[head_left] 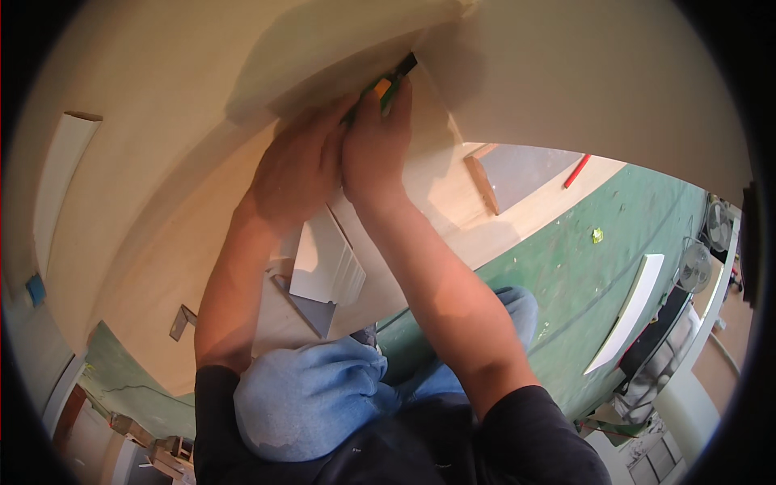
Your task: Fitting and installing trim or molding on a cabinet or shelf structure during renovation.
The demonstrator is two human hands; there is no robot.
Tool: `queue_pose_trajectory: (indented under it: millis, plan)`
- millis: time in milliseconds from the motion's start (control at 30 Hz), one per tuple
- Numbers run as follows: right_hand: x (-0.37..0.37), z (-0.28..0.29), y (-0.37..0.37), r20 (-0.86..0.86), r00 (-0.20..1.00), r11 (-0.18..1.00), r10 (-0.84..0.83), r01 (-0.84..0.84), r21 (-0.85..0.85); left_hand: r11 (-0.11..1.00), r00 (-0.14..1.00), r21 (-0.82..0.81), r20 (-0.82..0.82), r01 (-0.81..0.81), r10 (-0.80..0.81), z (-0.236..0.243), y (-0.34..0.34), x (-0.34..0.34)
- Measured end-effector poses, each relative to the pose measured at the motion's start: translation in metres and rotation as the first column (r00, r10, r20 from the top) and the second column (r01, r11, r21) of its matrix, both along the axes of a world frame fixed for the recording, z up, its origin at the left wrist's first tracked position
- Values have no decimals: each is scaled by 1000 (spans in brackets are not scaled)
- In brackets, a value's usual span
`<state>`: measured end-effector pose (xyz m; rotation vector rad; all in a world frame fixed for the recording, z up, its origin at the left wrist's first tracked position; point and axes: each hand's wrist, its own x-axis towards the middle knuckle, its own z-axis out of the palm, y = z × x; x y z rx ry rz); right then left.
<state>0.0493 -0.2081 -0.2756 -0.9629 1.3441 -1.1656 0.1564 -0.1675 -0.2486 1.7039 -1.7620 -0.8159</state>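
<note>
My right hand (376, 153) is closed round a green and yellow utility knife (382, 89) with a black blade. Its tip points up to the right, at the corner where the pale wooden board (436, 153) meets the upright panels. Pressed close beside it, my left hand (299, 166) reaches to the rear end of the knife; its fingertips are partly hidden, so I cannot tell whether they grip. A white moulding offcut (323, 259) lies on the board below my wrists, over a dark grey flat piece (314, 314).
A small L-shaped bracket (183, 322) lies left of my left forearm. To the right are a wood-edged grey panel (525, 174) and a red pencil (577, 171). A white strip (626, 314) lies on the green floor (558, 267); another white moulding (61, 182) is at far left.
</note>
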Motion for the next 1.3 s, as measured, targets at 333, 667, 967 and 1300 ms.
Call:
queue_pose_trajectory:
  millis: [333, 667, 967, 1300]
  plan:
    - [-25, 7, 5, -66, 994, 995, 86, -82, 52, 994, 999, 106, 39, 10, -14, 11, 8, -20]
    - [-11, 2, 3, -58, 998, 999, 25, -26, -24, 990, 999, 142, -26, -17, 21, 10, 6, -13]
    - [-1, 7, 3, -191, 982, 1000, 5, -1, 19, 1000, 987, -2, 161, 25, -25, 7, 23, -3]
    - [20, 22, 0, -260, 964, 993, 62, -32, 116, 995, 986, -3, 131, -99, 98, -5, 6, 6]
